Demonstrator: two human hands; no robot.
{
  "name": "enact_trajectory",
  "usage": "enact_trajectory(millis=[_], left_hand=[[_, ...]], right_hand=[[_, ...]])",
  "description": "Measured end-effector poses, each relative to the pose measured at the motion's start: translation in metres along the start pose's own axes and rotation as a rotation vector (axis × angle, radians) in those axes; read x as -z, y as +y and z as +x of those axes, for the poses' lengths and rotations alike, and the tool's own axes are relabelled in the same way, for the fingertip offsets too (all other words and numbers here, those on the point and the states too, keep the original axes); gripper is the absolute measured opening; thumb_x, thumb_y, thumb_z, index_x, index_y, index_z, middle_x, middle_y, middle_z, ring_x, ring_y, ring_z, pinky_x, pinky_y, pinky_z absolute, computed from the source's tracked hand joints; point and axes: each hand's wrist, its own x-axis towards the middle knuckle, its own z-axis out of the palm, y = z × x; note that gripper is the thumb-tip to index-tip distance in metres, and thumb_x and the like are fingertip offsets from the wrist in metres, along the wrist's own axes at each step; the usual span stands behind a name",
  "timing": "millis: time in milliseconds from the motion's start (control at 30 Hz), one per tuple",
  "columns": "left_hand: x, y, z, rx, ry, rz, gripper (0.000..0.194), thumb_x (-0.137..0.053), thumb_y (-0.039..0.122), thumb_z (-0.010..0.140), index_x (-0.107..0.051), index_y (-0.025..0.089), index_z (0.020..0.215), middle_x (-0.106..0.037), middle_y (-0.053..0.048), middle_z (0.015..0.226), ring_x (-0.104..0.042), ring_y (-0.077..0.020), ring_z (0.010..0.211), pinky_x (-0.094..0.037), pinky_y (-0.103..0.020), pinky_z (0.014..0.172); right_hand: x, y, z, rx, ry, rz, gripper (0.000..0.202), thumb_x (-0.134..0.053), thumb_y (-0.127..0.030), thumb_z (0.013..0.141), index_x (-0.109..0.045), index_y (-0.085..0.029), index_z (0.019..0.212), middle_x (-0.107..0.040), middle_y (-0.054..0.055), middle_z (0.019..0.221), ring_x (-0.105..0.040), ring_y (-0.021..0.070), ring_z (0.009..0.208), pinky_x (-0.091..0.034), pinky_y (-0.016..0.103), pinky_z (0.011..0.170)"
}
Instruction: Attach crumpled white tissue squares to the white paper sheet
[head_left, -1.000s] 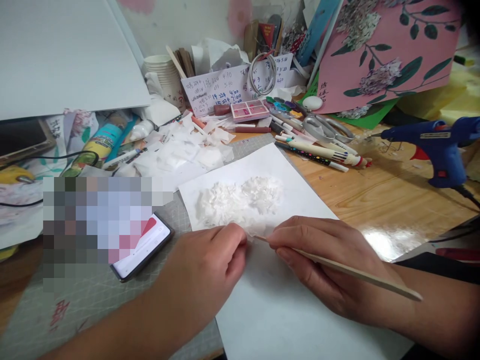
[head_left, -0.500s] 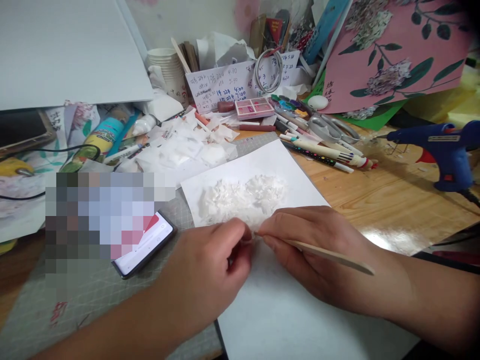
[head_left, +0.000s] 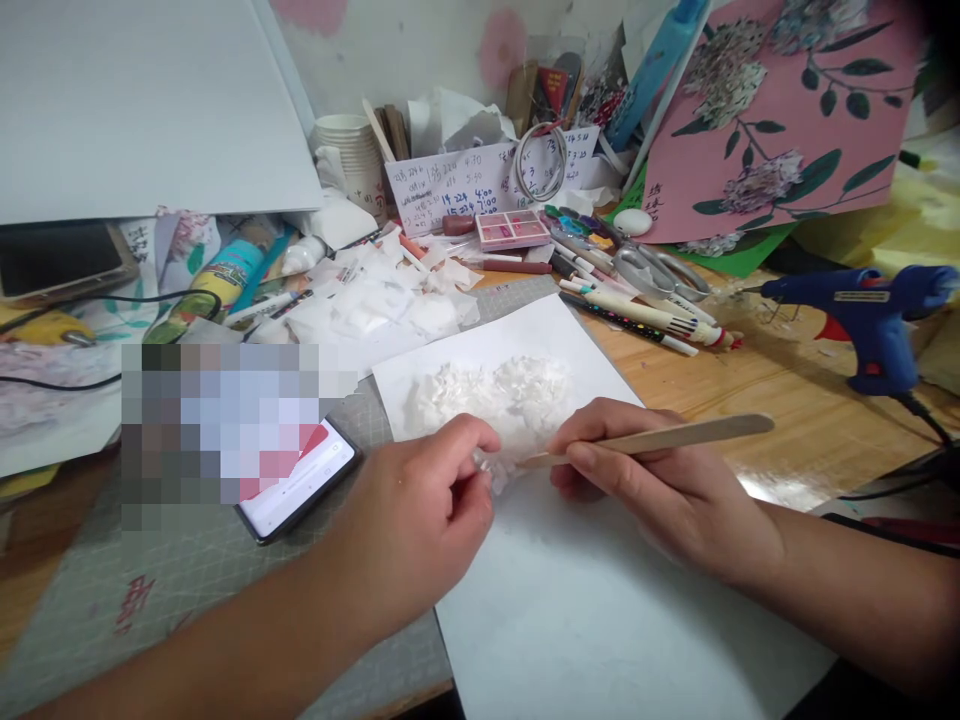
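My right hand [head_left: 660, 480] is closed around a flat wooden craft stick [head_left: 690, 433], its far end rising to the right and its near tip pointing left. That tip meets a small piece of thin white tissue paper [head_left: 495, 470], which my left hand [head_left: 427, 500] pinches between thumb and fingers. Just beyond the hands, two fluffy clusters of white paper petals [head_left: 454, 395] lie side by side on a white sheet [head_left: 555, 590]. More thin white pieces sit between the clusters and my hands, partly hidden by the fingers.
A phone [head_left: 300, 480] lies on the grey cutting mat [head_left: 300, 640] at left. Paper scraps [head_left: 375, 305], pens [head_left: 637, 315] and scissors [head_left: 652, 270] crowd the back. At right stands a blue glue gun [head_left: 870, 310], its cord trailing down. A pink flower picture [head_left: 787, 130] leans behind.
My right hand has drawn back slightly from the left, and the craft stick has swung up at its far end. The white tissue piece shows more clearly in my left fingers. The view has shifted a little.
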Motion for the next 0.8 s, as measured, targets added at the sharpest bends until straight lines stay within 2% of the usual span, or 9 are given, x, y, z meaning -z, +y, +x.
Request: enact_trajectory(millis=[167, 333, 433, 533, 667, 800], left_hand=[[0.0, -0.002, -0.001, -0.015, 0.016, 0.014, 0.009, -0.044, 0.014, 0.079, -0.05, 0.021, 0.077, -0.045, 0.009, 0.051, -0.04, -0.0068, 0.042, -0.031, -0.02, 0.045], [0.002, -0.002, -0.003, -0.099, 0.025, 0.043, 0.01, -0.047, 0.014, 0.079, -0.053, 0.021, 0.08, -0.049, 0.008, 0.055, -0.043, -0.0073, 0.044, -0.031, -0.021, 0.046], [0.001, 0.001, -0.01, -0.325, -0.059, 0.041, 0.013, -0.045, 0.011, 0.08, -0.055, 0.02, 0.081, -0.055, 0.005, 0.061, -0.05, -0.0092, 0.053, -0.036, -0.023, 0.052], [-0.008, 0.004, -0.021, -0.611, -0.127, 0.05, 0.013, -0.044, 0.014, 0.08, -0.052, 0.02, 0.073, -0.05, 0.004, 0.056, -0.047, -0.0109, 0.049, -0.035, -0.025, 0.048], [-0.027, 0.007, -0.029, -0.754, 0.061, 0.045, 0.027, -0.044, 0.021, 0.085, -0.04, 0.02, 0.058, -0.039, 0.005, 0.047, -0.034, -0.0094, 0.038, -0.022, -0.026, 0.033], [-0.033, 0.008, -0.026, -0.728, 0.275, 0.125, 0.025, -0.041, 0.015, 0.085, -0.049, 0.021, 0.063, -0.039, 0.005, 0.044, -0.04, -0.0104, 0.039, -0.034, -0.024, 0.037]], right_hand=[[-0.001, 0.005, -0.007, -0.004, 0.051, 0.107, 0.015, -0.045, -0.019, 0.092, -0.059, -0.017, 0.088, -0.06, 0.0, 0.07, -0.057, 0.0102, 0.06, -0.045, 0.02, 0.052], [0.001, 0.006, -0.008, 0.06, 0.098, 0.08, 0.013, -0.046, -0.024, 0.094, -0.059, -0.02, 0.092, -0.061, 0.0, 0.075, -0.057, 0.0104, 0.066, -0.045, 0.021, 0.057], [0.003, 0.006, -0.006, 0.06, 0.095, 0.067, 0.013, -0.046, -0.025, 0.094, -0.058, -0.02, 0.092, -0.06, 0.0, 0.075, -0.058, 0.0107, 0.067, -0.045, 0.022, 0.06], [0.007, 0.006, -0.007, 0.067, 0.113, 0.06, 0.013, -0.046, -0.024, 0.094, -0.058, -0.02, 0.093, -0.06, 0.0, 0.076, -0.058, 0.0112, 0.068, -0.045, 0.023, 0.061], [0.012, 0.006, -0.009, 0.076, 0.09, -0.02, 0.012, -0.046, -0.022, 0.093, -0.058, -0.019, 0.094, -0.059, 0.0, 0.075, -0.057, 0.0123, 0.068, -0.045, 0.024, 0.06], [0.014, 0.003, -0.009, 0.13, -0.072, -0.167, 0.015, -0.046, -0.012, 0.089, -0.058, -0.016, 0.096, -0.06, 0.003, 0.077, -0.057, 0.0137, 0.069, -0.046, 0.026, 0.062]])
